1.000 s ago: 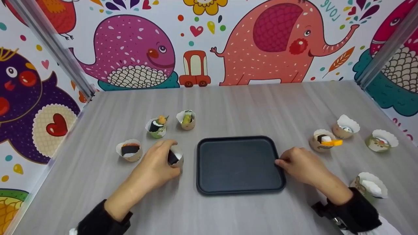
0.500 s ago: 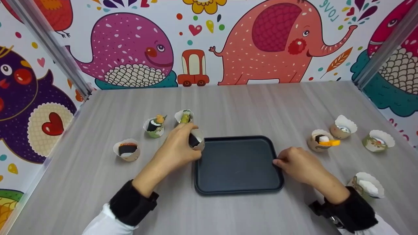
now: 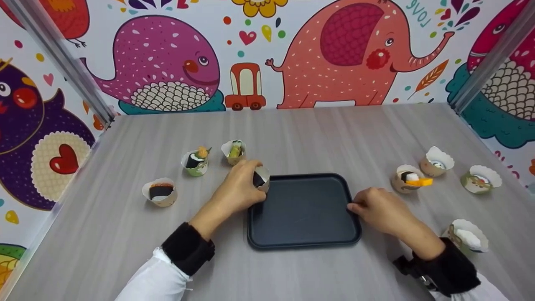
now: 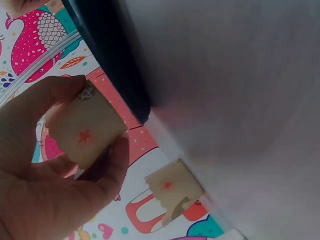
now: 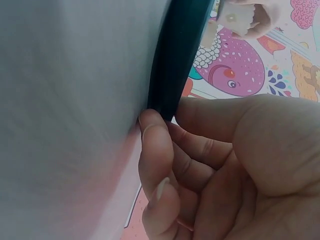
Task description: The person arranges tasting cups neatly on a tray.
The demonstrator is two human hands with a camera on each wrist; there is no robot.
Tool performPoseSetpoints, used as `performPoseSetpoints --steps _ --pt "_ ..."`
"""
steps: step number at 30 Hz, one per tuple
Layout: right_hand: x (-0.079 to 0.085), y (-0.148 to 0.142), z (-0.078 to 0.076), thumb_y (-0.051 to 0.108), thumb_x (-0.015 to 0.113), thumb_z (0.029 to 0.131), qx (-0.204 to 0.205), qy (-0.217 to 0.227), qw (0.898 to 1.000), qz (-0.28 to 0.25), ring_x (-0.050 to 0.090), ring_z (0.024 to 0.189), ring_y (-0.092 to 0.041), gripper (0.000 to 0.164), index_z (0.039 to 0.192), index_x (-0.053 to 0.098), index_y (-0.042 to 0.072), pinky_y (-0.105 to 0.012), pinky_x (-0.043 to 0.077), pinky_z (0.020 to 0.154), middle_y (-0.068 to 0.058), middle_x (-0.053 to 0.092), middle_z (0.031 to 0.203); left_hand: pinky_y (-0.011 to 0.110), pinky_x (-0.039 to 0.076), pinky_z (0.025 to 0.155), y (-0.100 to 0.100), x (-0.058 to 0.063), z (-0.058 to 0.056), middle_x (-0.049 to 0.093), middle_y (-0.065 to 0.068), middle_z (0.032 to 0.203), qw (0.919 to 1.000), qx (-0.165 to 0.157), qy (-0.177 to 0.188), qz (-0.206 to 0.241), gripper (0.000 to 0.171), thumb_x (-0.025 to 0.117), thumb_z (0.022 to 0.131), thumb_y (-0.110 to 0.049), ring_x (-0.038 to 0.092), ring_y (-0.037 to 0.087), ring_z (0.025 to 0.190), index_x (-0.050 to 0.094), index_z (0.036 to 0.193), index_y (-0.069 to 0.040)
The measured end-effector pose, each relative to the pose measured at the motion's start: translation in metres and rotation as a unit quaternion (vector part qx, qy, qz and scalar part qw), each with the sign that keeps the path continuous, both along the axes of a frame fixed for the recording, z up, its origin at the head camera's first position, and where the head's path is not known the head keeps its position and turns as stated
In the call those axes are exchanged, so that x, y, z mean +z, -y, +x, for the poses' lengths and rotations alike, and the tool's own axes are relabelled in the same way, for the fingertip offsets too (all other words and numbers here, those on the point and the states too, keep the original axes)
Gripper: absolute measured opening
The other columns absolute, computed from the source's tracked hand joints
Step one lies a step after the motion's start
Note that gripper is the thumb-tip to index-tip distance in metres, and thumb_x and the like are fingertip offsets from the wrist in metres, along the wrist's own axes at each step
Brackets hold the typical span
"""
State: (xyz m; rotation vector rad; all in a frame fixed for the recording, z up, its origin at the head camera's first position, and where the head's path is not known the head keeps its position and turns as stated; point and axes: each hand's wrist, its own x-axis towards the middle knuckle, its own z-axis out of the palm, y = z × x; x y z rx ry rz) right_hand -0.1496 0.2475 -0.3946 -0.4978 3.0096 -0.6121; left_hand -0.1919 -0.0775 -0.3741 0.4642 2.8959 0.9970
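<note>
My left hand grips a scalloped paper cup between thumb and fingers, over the upper left corner of a dark rectangular tray. A black-wrapped sushi piece shows inside that cup, partly hidden by my hand. In the left wrist view the held cup has a small red star on its side and is up off the table. My right hand is at the tray's right edge. In the right wrist view its thumb and fingers pinch the tray's rim, with the other fingers curled.
Left of the tray stand paper cups with sushi: a dark-banded piece, an orange-topped roll and a green-topped piece. Several more cups stand at right, including one with a yellow strip and one with white filling. Patterned walls enclose the table.
My left hand has carried the paper cup up and to the right, from beside the tray to over its upper left corner. My right hand keeps its hold on the tray's edge.
</note>
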Motion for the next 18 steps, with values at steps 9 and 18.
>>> performPoseSetpoints --steps 9,18 --pt "0.0 0.0 0.0 0.019 0.07 0.085 0.0 0.003 1.0 -0.001 0.044 0.052 -0.009 0.022 0.065 0.061 0.017 -0.028 0.035 0.05 0.008 0.049 0.058 0.038 0.046 0.087 -0.004 -0.007 -0.002 0.055 0.013 0.117 0.9998 -0.011 0.001 -0.015 0.063 0.074 0.062 -0.005 0.054 0.025 0.102 0.055 0.121 -0.001" --pt "0.001 -0.001 0.0 0.018 0.069 0.085 0.01 0.005 1.0 -0.01 0.041 0.051 -0.009 0.026 0.063 0.057 0.017 -0.026 0.032 0.049 0.008 0.043 0.057 0.036 0.047 0.084 -0.006 -0.012 -0.005 0.057 0.012 0.111 0.9993 -0.023 -0.016 -0.024 0.057 0.074 0.06 -0.002 0.054 0.023 0.099 0.058 0.115 -0.002"
